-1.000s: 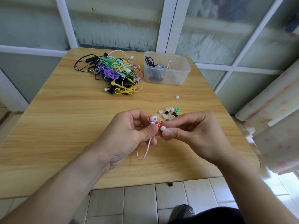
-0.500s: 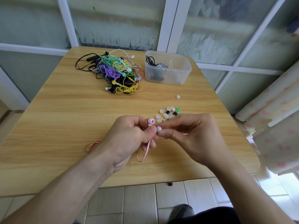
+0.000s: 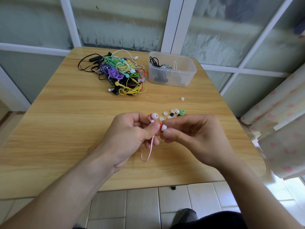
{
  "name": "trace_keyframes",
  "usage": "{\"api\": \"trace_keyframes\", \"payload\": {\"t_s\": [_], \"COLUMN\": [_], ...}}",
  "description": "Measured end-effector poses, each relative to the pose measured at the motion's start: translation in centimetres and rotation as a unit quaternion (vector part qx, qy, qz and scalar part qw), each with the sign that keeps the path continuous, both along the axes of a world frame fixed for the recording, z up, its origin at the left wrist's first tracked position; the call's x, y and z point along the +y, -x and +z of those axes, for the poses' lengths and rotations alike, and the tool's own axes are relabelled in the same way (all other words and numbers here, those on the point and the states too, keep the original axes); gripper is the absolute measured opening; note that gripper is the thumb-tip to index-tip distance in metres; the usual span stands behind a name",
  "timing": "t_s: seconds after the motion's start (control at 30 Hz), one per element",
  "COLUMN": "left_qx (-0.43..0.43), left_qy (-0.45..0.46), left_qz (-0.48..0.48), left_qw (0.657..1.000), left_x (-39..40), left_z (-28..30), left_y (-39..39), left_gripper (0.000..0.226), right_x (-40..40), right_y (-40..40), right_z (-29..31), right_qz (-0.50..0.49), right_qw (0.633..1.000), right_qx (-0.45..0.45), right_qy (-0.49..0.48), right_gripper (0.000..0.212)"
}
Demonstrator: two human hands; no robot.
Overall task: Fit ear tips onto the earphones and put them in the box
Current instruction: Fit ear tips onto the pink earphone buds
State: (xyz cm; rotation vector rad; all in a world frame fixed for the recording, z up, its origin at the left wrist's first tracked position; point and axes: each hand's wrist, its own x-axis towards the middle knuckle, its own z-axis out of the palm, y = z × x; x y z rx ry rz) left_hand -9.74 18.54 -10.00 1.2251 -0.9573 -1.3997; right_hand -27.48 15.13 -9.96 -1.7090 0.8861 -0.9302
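Worktop (image 3: 66, 123): a pale wooden surface is used as the assembly station, everything needed being laid out within reach.
Cable heap (image 3: 118, 73): a tangle of coloured earphones is left at the far side, apparently stock not yet fitted.
Box (image 3: 189, 70): a clear plastic tub is set just beside the heap, with a few dark and white sets already lying inside.
Left hand (image 3: 127, 139): the fingers are curled round a red-and-white earphone pair, whose flat cable (image 3: 149, 152) is allowed to loop down toward the worktop; one bud (image 3: 152, 117) with a white tip is seen above the thumb.
Right hand (image 3: 194, 136): the second bud's white tip (image 3: 163, 127) is pinched between thumb and forefinger, seemingly being pressed home.
Loose ear tips (image 3: 173, 114): white, black and green spares are kept scattered just behind the hands.
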Motion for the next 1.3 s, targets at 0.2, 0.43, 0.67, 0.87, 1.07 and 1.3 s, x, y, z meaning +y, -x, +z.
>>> {"api": "trace_keyframes", "payload": {"t_s": [0.2, 0.43, 0.67, 0.87, 1.07, 1.3], "left_qx": [-0.027, -0.06, -0.032, -0.05, -0.089, 0.068], "left_qy": [0.015, 0.021, -0.018, -0.012, -0.047, -0.128], "left_qz": [-0.024, -0.07, -0.092, -0.082, -0.127, -0.088], "left_qw": [0.999, 0.996, 0.995, 0.995, 0.987, 0.986], "left_x": [0.01, -0.09, 0.05, 0.01, -0.09, -0.47], "left_z": [-0.24, -0.56, -0.48, -0.35, -0.44, -0.05], "left_y": [0.03, -0.2, 0.01, 0.12, -0.36, -0.27], "left_gripper": [0.008, 0.014, 0.012, 0.027, 0.023, 0.017], "right_x": [-0.32, -0.34, -0.02, -0.03, 0.07, 0.05], "right_y": [0.41, 0.55, 0.67, 0.6, 0.89, 0.27], "right_z": [-0.06, 0.09, 0.44, 0.39, 0.16, -0.02], "right_qz": [0.035, 0.04, 0.043, 0.03, 0.034, -0.007], "right_qw": [0.998, 0.997, 0.997, 0.998, 0.988, 0.923], "right_qx": [-0.025, -0.017, -0.009, 0.003, 0.124, 0.137], "right_qy": [-0.043, -0.067, -0.069, -0.049, 0.091, 0.359], "right_gripper": [0.018, 0.015, 0.02, 0.021, 0.011, 0.012]}}
